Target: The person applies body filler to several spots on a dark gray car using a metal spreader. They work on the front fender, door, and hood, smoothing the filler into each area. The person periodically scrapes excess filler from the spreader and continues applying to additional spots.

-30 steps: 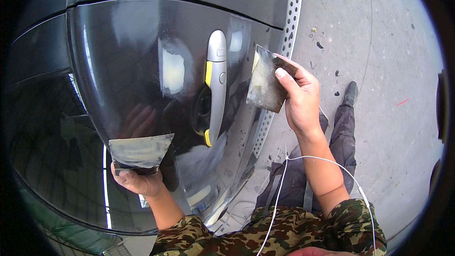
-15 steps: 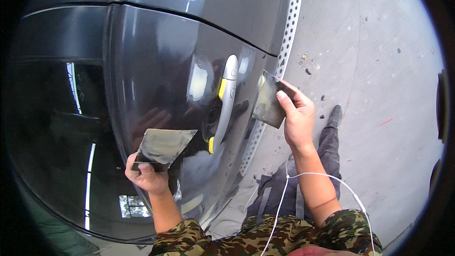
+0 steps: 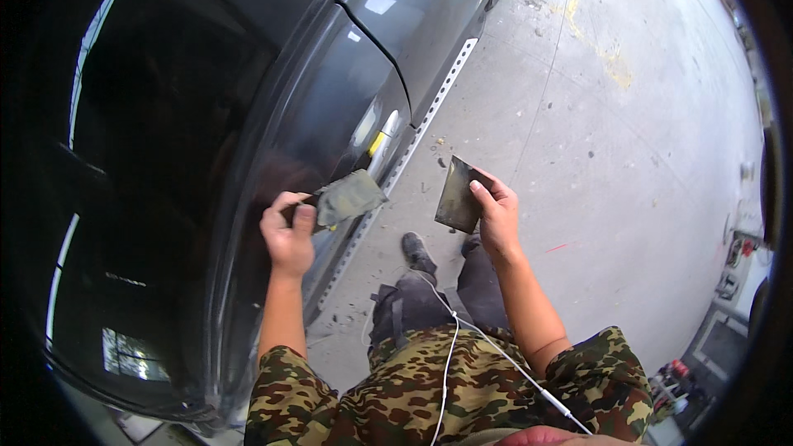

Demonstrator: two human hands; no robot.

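Note:
My left hand [image 3: 287, 235] grips a thin flat spreader [image 3: 351, 196] smeared with grey-beige paste, held beside the dark car door [image 3: 297, 124]. My right hand [image 3: 497, 215] holds a second, darker square spreader [image 3: 457, 194] upright between thumb and fingers, over the floor just outside the car. The door's silver handle [image 3: 388, 126], partly hidden by the left spreader, has yellow masking and pale sanded patches near it.
A perforated side step [image 3: 446, 80] runs along the car's lower edge. Grey concrete floor [image 3: 595, 182] with specks and stains lies to the right. Equipment [image 3: 719, 339] stands at the lower right rim. A white cable [image 3: 453, 315] hangs over my camouflage shirt and trousers.
My view has swung so the car sits further left and more floor and both feet show. Both hands now appear closer together in the middle of the view, still holding the spreaders.

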